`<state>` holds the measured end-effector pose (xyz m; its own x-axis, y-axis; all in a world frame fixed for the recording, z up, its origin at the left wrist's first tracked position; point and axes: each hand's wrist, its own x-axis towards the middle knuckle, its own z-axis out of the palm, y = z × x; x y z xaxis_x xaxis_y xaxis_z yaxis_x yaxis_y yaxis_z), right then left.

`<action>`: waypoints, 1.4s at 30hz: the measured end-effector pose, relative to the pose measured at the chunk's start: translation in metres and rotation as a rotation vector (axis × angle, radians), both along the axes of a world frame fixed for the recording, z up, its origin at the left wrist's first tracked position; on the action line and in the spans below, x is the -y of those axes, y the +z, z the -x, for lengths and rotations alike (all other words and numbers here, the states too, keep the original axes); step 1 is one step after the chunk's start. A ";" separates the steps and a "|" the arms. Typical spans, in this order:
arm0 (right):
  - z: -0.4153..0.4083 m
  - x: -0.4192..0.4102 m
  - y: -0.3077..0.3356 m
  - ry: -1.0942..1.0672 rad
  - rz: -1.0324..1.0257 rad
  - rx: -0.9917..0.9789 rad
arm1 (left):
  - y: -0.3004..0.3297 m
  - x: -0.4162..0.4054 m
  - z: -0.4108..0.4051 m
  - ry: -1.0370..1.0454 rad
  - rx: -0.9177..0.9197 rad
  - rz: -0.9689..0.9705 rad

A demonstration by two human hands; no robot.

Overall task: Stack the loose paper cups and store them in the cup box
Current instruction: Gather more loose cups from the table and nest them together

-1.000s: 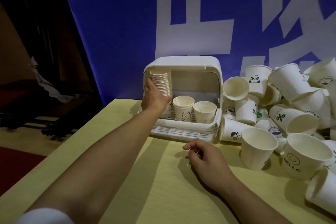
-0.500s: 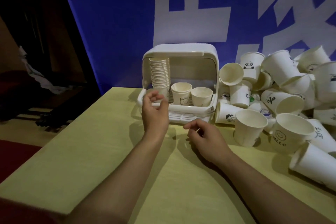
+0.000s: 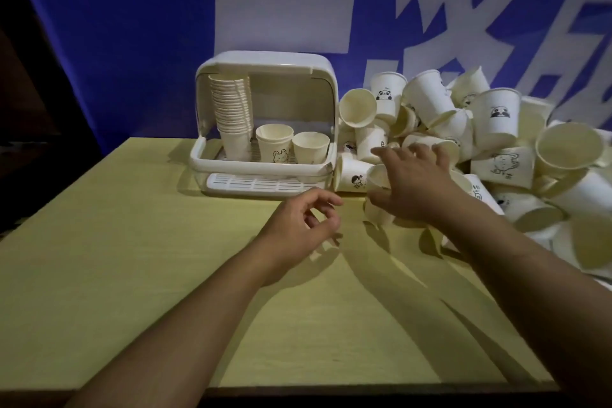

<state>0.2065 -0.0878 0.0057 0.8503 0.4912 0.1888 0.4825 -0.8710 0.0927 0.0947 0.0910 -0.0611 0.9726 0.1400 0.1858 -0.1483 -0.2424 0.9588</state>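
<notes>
One tall cup stack (image 3: pixel 231 109) upright in cup box (image 3: pixel 265 66), mouths up, left hand (image 3: pixel 299 225) loosely curled, empty, right hand (image 3: pixel 414 185) spread over loose cups (image 3: pixel 496 129).

1. Two forearms enter from the bottom edge of the head view; both are bare from the frame edge to the wrist, with no sleeve or cuff covering any visible part.
2. Left hand (image 3: pixel 303 225): bare, ungloved. Neither ring nor wristband can be seen on the side facing the camera.
3. Right hand (image 3: pixel 419 184): bare, ungloved. Back of hand faces the camera; wrist carries neither watch nor strap.
4. Fingernails appear short; lighting is dim and finer detail cannot be resolved.
</notes>
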 end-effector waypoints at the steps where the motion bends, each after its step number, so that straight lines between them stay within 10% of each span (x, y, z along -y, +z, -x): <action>1: -0.004 0.000 -0.004 0.002 0.020 -0.011 | 0.000 -0.001 0.000 0.008 0.008 -0.009; 12: 0.022 0.020 0.006 0.129 -0.566 -0.213 | 0.012 0.025 -0.003 0.042 0.105 -0.330; 32: -0.032 0.088 -0.003 -0.194 -0.294 -0.162 | -0.003 0.085 -0.046 0.114 0.119 -0.252; 42: -0.007 0.096 0.049 -0.090 -0.810 -0.251 | 0.003 0.092 -0.039 0.026 0.016 -0.361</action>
